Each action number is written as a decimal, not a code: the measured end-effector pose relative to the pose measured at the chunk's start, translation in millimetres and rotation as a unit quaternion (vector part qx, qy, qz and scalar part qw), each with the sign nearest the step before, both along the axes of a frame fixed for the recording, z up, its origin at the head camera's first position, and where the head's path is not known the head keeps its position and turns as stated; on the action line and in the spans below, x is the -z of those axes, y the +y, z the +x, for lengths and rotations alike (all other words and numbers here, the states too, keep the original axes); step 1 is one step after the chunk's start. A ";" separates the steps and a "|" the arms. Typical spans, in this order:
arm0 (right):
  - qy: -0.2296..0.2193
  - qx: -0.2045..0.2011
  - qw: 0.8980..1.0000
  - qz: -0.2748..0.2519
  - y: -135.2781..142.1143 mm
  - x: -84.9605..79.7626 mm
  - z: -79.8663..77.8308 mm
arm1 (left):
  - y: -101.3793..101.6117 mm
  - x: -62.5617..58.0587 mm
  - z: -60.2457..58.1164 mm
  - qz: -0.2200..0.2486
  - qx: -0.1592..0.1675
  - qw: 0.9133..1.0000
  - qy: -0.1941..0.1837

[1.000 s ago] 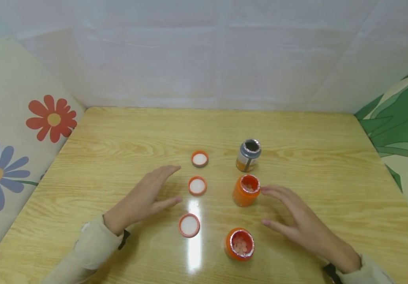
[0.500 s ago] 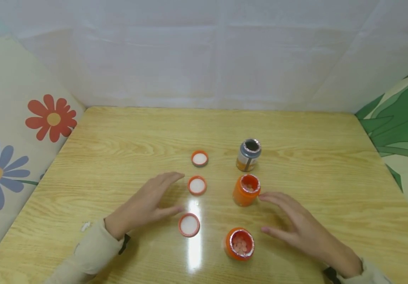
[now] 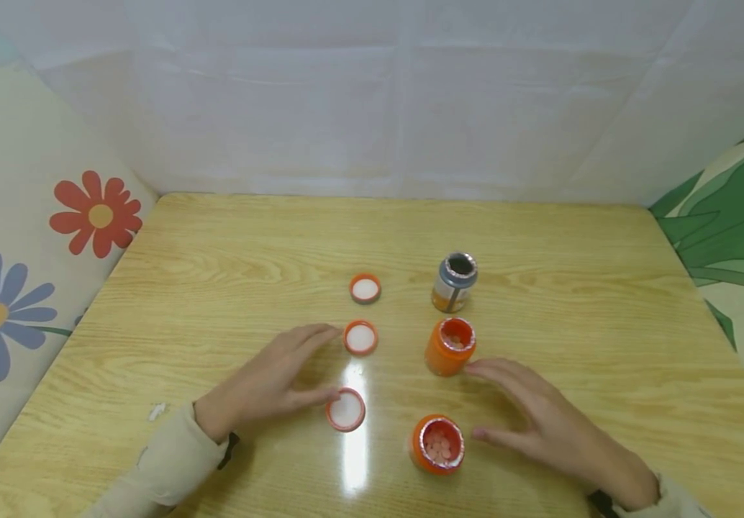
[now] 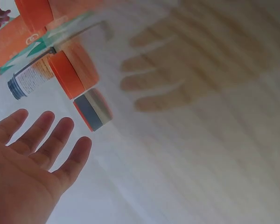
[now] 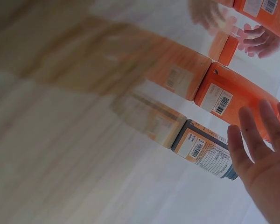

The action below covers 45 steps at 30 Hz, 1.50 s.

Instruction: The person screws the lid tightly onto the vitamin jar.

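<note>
Three screw lids lie upside down with white liners up: an orange-and-grey far lid [image 3: 365, 289], an orange middle lid [image 3: 360, 337] and an orange near lid [image 3: 346, 410]. My left hand [image 3: 275, 381] spreads beside them, index fingertip at the middle lid and thumb tip over the near lid's rim. Uncapped pill bottles stand to their right: a grey bottle [image 3: 453, 291] and two orange ones, a middle bottle [image 3: 442, 358] and a near bottle [image 3: 419, 442], both with tablets inside. My right hand [image 3: 540, 417] has loosely extended fingers close to the middle bottle and holds nothing.
The glossy wood-grain table [image 3: 249, 237] carries the lids and bottles in two rough columns. A white cloth [image 3: 281, 108] hangs behind its far edge. Flower-patterned cloth [image 3: 16, 180] borders the left side, and green leaf-patterned cloth [image 3: 735, 216] the right.
My left hand has moved slightly right and nearer, up to the middle and near lids. My right hand has shifted a little nearer and left. Lids and bottles stay put.
</note>
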State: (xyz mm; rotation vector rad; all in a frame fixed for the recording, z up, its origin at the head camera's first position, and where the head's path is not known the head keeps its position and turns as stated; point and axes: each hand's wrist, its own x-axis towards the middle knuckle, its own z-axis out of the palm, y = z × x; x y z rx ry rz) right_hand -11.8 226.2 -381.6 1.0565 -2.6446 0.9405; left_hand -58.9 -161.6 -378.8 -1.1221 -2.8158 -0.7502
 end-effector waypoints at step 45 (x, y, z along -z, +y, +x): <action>0.024 -0.109 0.994 0.008 -20.4 3.0 2.2 | 4.8 4.2 2.1 -0.037 0.097 0.991 -0.089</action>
